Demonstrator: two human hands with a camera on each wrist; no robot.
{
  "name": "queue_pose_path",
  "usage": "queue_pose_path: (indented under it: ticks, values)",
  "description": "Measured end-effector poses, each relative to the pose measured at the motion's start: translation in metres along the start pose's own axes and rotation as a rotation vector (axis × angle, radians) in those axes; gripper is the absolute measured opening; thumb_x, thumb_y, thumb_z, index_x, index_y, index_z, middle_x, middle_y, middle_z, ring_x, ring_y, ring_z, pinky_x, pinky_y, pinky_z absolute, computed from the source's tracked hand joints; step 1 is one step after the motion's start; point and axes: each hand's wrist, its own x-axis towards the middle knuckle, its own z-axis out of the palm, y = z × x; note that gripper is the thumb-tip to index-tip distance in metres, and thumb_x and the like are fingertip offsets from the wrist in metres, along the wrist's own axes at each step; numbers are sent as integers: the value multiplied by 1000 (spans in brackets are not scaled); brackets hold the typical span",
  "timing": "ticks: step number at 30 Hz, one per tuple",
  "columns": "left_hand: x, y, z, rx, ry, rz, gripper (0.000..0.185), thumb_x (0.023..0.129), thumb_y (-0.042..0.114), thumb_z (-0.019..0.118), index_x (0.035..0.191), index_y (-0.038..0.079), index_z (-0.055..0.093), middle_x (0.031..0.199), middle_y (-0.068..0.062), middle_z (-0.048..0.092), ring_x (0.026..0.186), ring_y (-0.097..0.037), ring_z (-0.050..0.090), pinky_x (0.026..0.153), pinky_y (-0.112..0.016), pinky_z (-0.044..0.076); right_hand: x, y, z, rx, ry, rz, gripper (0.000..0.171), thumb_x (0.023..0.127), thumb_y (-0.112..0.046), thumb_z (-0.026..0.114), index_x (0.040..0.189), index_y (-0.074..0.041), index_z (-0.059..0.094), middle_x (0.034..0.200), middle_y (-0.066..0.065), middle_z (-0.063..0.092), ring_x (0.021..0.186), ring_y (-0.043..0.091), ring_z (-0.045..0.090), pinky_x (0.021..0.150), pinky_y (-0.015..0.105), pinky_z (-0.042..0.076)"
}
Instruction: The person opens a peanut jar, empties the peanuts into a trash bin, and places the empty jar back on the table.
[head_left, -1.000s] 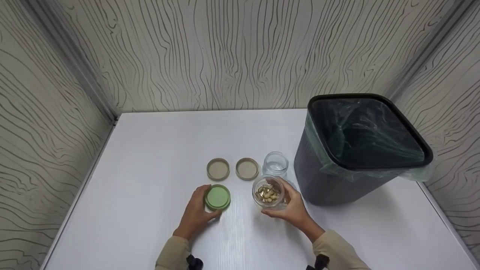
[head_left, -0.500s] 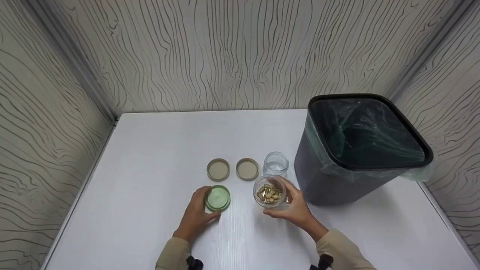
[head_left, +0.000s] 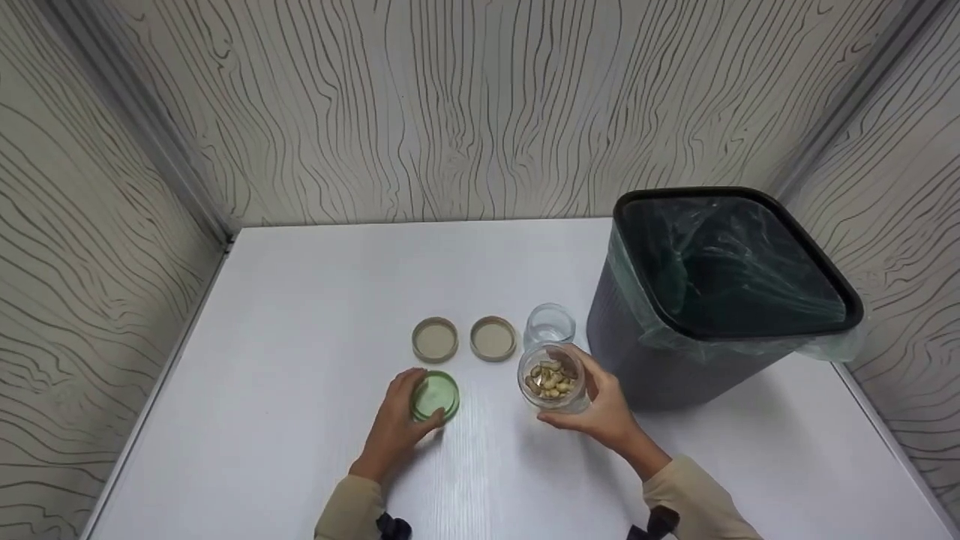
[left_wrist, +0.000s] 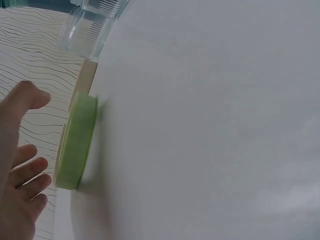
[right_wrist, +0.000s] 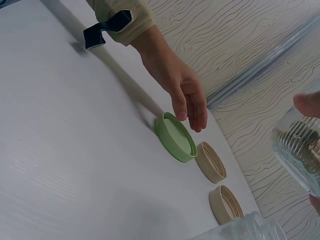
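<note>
On the white table [head_left: 300,300], the person's right hand [head_left: 600,412] wraps thumb and fingers round a clear ribbed glass jar [head_left: 551,379] with pale nuts [head_left: 550,381] in its bottom, carrying it with its open mouth up, lid off. Just beyond that grip stands a second clear jar [head_left: 550,324], open and with nothing showing inside, and beside it, close to the knuckles' far side, rises a dark waste bin [head_left: 652,367] lined with a green plastic bag [head_left: 720,262]. To the inner side of the gripping hand, across a bare strip of table, the left hand [head_left: 397,427] rests with relaxed, loosely spread fingers at a green lid [head_left: 435,395] that lies flat on the table with its rim up; the wrist view shows the fingertips [right_wrist: 192,112] over the lid's near edge, and whether they press it or only hover I cannot tell, but they do not clasp it. Beyond the green lid, just past those fingertips, two beige lids [head_left: 435,339] [head_left: 493,337] lie side by side, hollow side up, apart from each other and in line with the open jar. Both wrists show beige sleeves [head_left: 686,499].
</note>
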Motion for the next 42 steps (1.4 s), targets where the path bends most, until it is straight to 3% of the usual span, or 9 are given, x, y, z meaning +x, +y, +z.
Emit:
queue_pose_path:
  ticks: [4,12,20,23,27,42]
  values:
    - [2,5,1,3,24,29,54,77,9,77,124,-5,53,125,-19,58,117,-33,58,99,-46,50,-1,-3,-3,7,-5,-1,93,51,6,89,133,15,45,129,34,55,119,-11,50,100,3,38]
    - [10,25,3,-55,2,64,48,81,7,72,125,0,54,126,-16,58,116,-30,60,96,-44,53,2,-16,-11,-116,-2,-104,92,49,0,92,131,7,51,124,29,61,117,-8,52,98,4,40]
    - [18,50,9,-69,-44,144,44,84,9,70,125,3,55,127,-12,59,121,-29,58,100,-40,51,6,-32,-26,-79,-22,-128,91,49,5,90,131,11,49,123,29,60,116,-5,55,97,5,43]
    - [21,55,12,-75,-43,204,44,84,7,70,125,1,55,125,-12,59,119,-26,59,98,-38,52,9,-35,-32,-89,-19,-156,91,49,5,90,131,9,50,125,9,64,117,-4,56,98,5,42]
    - [23,58,16,-78,-65,237,43,83,7,70,124,1,56,123,-10,61,117,-24,61,97,-37,53,12,-38,-38,-55,-35,-177,92,49,7,89,132,10,49,129,-14,57,119,-3,56,100,6,43]
    - [42,76,13,-151,-177,213,35,89,10,65,122,2,58,116,-10,67,109,-22,65,95,-35,54,19,-59,-54,-69,-68,-170,92,51,9,88,134,6,50,129,-9,58,120,-2,55,100,6,42]
